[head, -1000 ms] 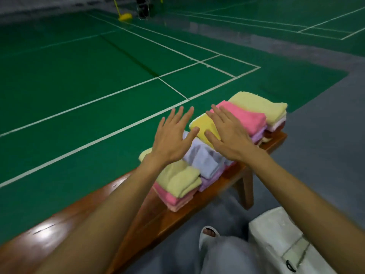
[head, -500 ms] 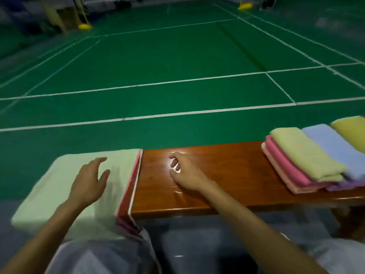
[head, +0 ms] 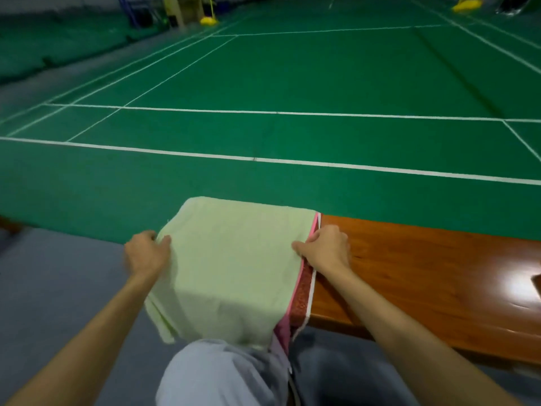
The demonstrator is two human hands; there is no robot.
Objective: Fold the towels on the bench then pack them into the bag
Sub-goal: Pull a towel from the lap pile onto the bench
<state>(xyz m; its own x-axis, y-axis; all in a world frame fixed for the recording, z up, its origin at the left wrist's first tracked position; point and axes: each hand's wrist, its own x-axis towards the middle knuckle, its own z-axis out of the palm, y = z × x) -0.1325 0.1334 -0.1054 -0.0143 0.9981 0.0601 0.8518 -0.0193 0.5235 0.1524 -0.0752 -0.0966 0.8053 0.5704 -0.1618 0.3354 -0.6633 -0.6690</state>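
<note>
A pale green towel (head: 234,265) lies spread over the left end of the wooden bench (head: 424,282), on top of other unfolded towels whose pink (head: 301,276) and white (head: 312,288) edges show along its right side. Its near part hangs down over my knee. My left hand (head: 146,253) pinches the green towel's left edge. At the towel's right edge my right hand (head: 326,249) grips the cloth, with its fingers curled. The folded towels and the bag are out of view.
The bench runs off to the right with a bright glare on its top (head: 521,285). Beyond it lies a green court floor with white lines (head: 292,162). Grey floor (head: 58,288) is at the left, and my knee in grey trousers (head: 222,373) is below the towel.
The view swung left from the folded stack to the unfolded pile. Both hands moved from resting flat to taking hold of the green towel's two side edges.
</note>
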